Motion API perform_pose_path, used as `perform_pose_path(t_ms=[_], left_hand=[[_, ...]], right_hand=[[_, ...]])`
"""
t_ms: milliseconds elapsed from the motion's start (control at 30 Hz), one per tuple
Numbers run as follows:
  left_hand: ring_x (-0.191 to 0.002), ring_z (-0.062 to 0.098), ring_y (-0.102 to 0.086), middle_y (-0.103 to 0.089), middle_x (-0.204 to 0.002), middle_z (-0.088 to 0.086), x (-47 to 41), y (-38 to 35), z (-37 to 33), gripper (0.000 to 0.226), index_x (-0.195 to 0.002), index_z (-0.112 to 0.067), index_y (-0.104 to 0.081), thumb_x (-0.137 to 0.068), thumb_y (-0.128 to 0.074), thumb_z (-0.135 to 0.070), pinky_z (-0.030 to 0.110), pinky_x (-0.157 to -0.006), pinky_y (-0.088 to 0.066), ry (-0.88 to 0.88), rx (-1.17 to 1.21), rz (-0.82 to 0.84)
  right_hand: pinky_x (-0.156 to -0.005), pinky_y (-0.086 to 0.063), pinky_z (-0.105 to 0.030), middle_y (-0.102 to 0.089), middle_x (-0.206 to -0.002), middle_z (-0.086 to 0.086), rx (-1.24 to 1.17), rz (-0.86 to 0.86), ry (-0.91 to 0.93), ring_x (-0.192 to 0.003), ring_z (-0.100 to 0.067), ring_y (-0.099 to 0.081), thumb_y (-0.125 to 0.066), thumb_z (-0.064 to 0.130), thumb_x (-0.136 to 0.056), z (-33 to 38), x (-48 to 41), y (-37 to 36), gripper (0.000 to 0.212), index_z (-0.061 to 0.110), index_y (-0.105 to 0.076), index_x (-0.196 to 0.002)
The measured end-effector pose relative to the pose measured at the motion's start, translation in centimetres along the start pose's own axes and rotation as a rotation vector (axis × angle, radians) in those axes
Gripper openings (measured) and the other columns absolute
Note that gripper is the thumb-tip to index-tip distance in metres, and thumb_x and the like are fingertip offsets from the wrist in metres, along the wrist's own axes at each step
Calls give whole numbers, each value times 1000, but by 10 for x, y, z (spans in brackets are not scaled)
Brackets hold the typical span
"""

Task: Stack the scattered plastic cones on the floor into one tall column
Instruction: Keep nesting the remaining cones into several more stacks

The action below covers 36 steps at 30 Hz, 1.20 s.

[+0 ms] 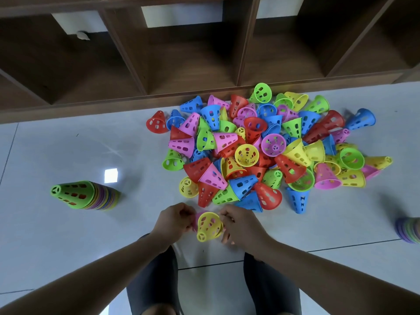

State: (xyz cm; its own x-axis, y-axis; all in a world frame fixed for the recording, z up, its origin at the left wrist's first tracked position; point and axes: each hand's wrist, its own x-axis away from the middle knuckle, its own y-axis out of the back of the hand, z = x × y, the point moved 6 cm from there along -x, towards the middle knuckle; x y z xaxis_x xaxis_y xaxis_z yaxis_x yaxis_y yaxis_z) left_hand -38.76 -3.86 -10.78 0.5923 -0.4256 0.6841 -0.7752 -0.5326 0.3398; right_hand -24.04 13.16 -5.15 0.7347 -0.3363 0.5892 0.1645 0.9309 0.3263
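A yellow perforated cone (208,226) sits over a pink cone (199,216) low in the middle of the head view, tip toward me. My left hand (175,220) grips this pair on its left side and my right hand (238,223) grips it on the right. Just beyond lies a big heap of loose cones (261,151) in red, blue, green, yellow and pink. To the left stands a stacked column (86,195) with a green cone on top.
A dark wooden shelf unit (193,53) with open compartments runs along the far side, right behind the heap. Another stack of cones (409,229) shows at the right edge. My legs in dark trousers (154,280) are at the bottom on the pale tiled floor (68,246).
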Motion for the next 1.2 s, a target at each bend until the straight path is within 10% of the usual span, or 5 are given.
perform_pose_path(t_ms=[300, 567, 1200], left_hand=[[-77, 12, -70, -79, -88, -11, 4, -6, 6, 9, -97, -28, -79, -96, -73, -21, 26, -70, -60, 9, -22, 44], [-79, 14, -75, -77, -93, -4, -8, 18, -10, 2, -98, -30, -75, -96, -75, -29, 43, -78, -67, -101, 46, -98], [-78, 5, -57, -56, -114, -5, -36, 49, -67, 67, -141, -28, -57, -83, -89, -40, 25, -67, -44, -504, -365, -335]], right_hand=[[-74, -63, -36, -73, -99, 12, 292, -102, 145, -78, -4, -69, -60, 28, -104, 4, -8, 8, 12, 27, -67, -114], [-75, -53, -25, -53, -120, 20, 389, -163, 267, -88, -3, -60, -64, 20, -99, -17, 3, 28, 24, 29, -65, -121], [-63, -56, -31, -52, -133, -5, 858, 9, 313, -100, -29, -69, -90, 34, -72, -38, 13, 25, 54, 20, -71, -120]])
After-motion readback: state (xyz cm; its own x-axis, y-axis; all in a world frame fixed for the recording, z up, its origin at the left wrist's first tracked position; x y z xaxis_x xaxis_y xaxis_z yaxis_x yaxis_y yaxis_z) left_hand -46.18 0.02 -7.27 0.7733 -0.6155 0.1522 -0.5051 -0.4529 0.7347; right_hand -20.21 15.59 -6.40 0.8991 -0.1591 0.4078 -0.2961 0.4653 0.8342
